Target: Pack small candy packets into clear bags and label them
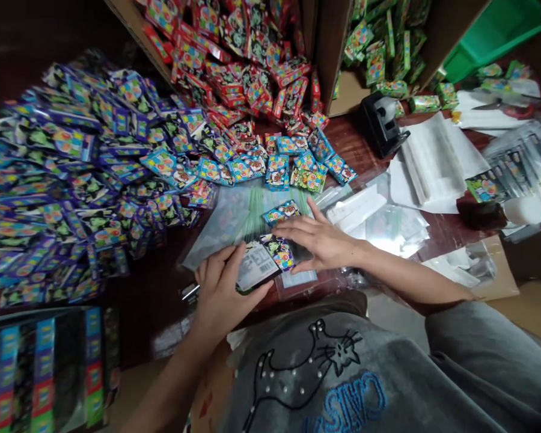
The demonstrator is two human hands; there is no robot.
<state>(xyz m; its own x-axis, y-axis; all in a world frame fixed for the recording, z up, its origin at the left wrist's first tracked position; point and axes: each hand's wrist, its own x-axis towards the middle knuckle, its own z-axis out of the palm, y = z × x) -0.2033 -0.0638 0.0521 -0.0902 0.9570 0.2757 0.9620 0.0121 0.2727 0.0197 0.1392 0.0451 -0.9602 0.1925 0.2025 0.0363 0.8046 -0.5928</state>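
My left hand (223, 279) is closed around a dark flat box with a white printed label (256, 264), thumb along its near edge and fingers at its left end. A small purple picture box (278, 252) lies against its right end. My right hand (320, 240) spans this purple box, with fingertips at its far edge and thumb at its near corner. Just beyond those fingers is a small blue picture box (281, 211). Clear plastic bags with green strips (253, 207) lie under and behind the hands.
Many purple boxes (94, 174) are heaped at left. Red boxes (247, 66) spill from a carton, with green boxes (379, 54) in another. A black tape dispenser (381, 126), white papers (433, 156) and a dark bottle (482, 214) stand at right. A striped-edge container (45, 355) is at lower left.
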